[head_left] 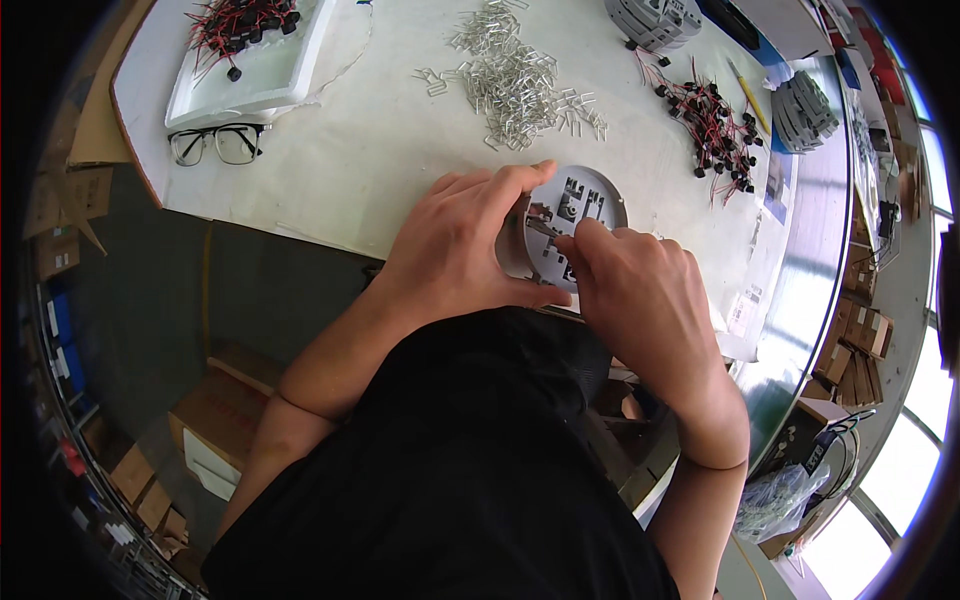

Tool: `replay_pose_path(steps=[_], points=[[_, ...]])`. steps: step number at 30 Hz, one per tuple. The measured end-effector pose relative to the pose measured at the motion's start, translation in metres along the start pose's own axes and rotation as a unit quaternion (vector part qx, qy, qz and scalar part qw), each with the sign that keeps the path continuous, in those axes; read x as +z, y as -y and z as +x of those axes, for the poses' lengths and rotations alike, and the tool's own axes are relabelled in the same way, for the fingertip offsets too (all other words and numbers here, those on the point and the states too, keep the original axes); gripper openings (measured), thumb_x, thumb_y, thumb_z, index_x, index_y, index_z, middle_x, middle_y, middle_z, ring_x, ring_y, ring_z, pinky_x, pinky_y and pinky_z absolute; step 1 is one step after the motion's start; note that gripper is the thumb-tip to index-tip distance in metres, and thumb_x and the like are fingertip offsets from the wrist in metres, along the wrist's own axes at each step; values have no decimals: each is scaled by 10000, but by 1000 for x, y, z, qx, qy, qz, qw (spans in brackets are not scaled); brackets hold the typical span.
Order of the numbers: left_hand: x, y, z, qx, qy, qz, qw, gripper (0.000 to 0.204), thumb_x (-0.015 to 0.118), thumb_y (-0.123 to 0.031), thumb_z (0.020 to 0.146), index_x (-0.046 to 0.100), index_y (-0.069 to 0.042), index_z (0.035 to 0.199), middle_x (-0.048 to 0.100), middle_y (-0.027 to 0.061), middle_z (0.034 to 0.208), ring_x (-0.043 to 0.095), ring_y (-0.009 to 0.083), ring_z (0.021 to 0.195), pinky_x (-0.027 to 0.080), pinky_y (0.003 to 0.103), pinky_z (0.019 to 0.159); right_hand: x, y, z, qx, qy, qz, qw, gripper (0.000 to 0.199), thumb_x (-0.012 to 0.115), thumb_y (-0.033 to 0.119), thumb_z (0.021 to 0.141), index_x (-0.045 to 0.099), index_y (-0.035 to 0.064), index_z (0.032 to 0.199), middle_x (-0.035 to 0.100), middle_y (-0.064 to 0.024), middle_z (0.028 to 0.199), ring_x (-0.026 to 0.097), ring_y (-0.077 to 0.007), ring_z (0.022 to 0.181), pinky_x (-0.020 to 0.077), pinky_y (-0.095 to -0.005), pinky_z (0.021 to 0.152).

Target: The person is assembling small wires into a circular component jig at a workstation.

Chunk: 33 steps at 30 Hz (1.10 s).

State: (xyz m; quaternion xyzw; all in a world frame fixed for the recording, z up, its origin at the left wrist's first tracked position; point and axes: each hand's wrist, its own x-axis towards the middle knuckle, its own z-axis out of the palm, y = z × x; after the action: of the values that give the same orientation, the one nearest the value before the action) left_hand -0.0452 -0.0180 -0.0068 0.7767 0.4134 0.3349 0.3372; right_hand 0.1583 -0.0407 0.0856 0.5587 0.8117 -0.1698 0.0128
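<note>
A round grey plastic housing (602, 190) with dark slots and fittings inside lies at the table's near edge. My left hand (450, 240) grips its left rim, thumb at the near side and index finger at the far side. Over the housing's near right part, my right hand (640, 285) has its thumb and fingers pinched together, pressed down at the inside. Whatever sits between those fingertips is too small and hidden to make out. Beyond the housing lies a loose pile of bent metal clips (510, 85).
Small black parts with red wires (710, 130) lie at the right, near a yellow pen (748, 95) and stacked grey housings (803, 112). More grey housings (655, 20) stand at the far side. Eyeglasses (218, 145) rest beside a white foam tray (240, 95) of wired parts.
</note>
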Motion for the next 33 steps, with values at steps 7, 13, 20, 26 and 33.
replay_pose_path(steps=[7,13,20,26,33], points=[[1,1,1,8,-4,-2,1000,1027,983,-540,651,580,-86,1480,725,51,990,721,254,976,517,425,959,5,-4,-4,13,-2,-46,999,134,704,221,999,721,95,958,711,-149,719,739,-359,635,575,-474,565],[-1,-1,0,3,4,4,1000,1032,987,-532,647,580,-85,1484,724,55,1005,720,253,974,518,423,961,1,-7,-5,31,11,-10,999,169,688,209,1015,679,70,920,694,-172,709,708,-404,647,556,-496,581],[0,-1,-1,6,1,11,1000,1044,988,-531,641,577,-83,1490,728,64,1021,720,257,976,522,429,966,6,-8,-2,40,3,65,997,261,670,207,1040,619,40,847,666,-199,712,657,-460,691,513,-541,612],[0,0,2,20,-4,26,999,1070,996,-527,629,567,-84,1504,741,84,1094,722,277,993,517,445,994,3,-3,7,46,10,74,996,297,667,249,1044,631,43,832,663,-225,707,652,-475,692,511,-561,631],[-21,7,-2,11,53,-26,998,839,951,-259,784,577,-71,1510,737,115,1139,727,296,1019,550,407,937,18,-25,1,-2,-61,172,983,192,762,226,972,685,56,926,672,-163,726,672,-419,654,539,-512,630]])
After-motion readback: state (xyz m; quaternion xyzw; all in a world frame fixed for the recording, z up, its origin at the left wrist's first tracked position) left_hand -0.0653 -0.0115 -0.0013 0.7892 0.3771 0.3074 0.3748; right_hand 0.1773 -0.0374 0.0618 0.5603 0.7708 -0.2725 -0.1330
